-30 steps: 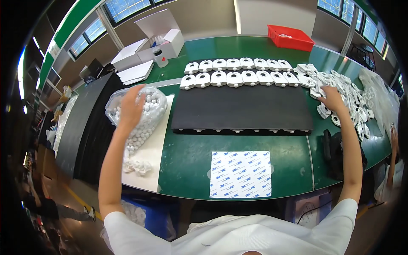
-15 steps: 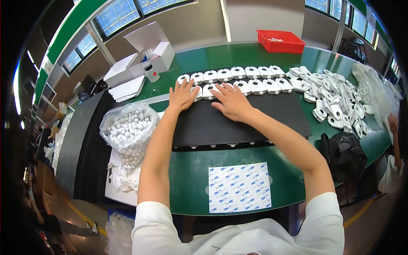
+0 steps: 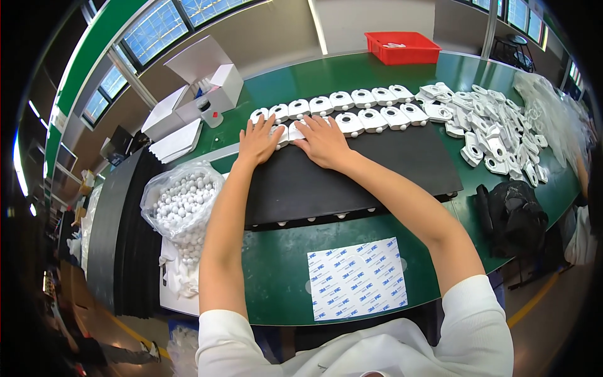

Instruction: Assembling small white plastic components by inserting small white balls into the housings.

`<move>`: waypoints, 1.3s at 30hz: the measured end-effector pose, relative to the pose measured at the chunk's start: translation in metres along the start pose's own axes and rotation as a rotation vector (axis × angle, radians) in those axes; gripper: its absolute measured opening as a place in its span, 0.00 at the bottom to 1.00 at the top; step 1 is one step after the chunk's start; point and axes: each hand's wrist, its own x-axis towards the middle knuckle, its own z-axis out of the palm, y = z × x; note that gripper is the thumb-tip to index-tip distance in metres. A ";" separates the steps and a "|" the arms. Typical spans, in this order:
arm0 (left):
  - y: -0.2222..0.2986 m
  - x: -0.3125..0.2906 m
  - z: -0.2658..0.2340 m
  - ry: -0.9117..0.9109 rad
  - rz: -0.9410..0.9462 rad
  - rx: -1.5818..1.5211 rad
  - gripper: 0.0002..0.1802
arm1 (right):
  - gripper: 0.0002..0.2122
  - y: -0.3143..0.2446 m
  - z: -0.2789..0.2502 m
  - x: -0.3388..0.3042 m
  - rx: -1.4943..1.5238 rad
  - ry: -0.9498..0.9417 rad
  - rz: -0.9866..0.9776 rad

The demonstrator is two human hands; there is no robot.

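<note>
Two rows of white plastic parts, each with a dark round hole, lie along the far side of a black board point(image 3: 352, 171). One back-row part point(image 3: 341, 100) and one front-row part point(image 3: 372, 120) show small white balls at their near ends. My left hand point(image 3: 259, 143) lies with fingers spread over the left end of the rows. Beside it my right hand point(image 3: 325, 144) stretches its fingers over front-row parts, its thumb pointing toward the left hand. Neither hand grips anything that I can see. The fingers partly hide the parts beneath them.
A bag of white balls point(image 3: 185, 198) stands left, beside stacked black boards point(image 3: 122, 232). Right are a heap of loose white parts point(image 3: 493, 129) and a black bag point(image 3: 512, 220). A printed sheet point(image 3: 358, 279) lies in front. Farther back are a red bin point(image 3: 403, 51) and white boxes point(image 3: 213, 94).
My right hand has shifted slightly left along the front row, closer to my left hand. The whole view has also tilted and shifted a little.
</note>
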 end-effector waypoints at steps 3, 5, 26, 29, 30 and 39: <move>0.004 -0.005 -0.003 0.072 0.040 0.024 0.34 | 0.20 0.003 -0.018 -0.004 -0.006 0.010 -0.021; 0.007 -0.010 -0.007 0.182 0.162 -0.006 0.32 | 0.20 0.011 -0.037 -0.010 -0.056 0.009 -0.021; 0.080 -0.024 0.011 0.183 0.446 -0.028 0.22 | 0.21 0.070 -0.061 -0.050 -0.117 -0.001 0.131; 0.087 -0.036 -0.008 0.170 0.427 -0.083 0.25 | 0.20 0.085 -0.095 -0.057 -0.120 0.065 0.025; 0.083 -0.041 -0.016 0.190 0.457 -0.041 0.27 | 0.18 0.095 -0.117 -0.059 -0.073 -0.027 0.013; -0.012 -0.131 -0.118 0.370 0.269 0.025 0.27 | 0.17 0.254 -0.225 -0.163 -0.531 -0.394 0.707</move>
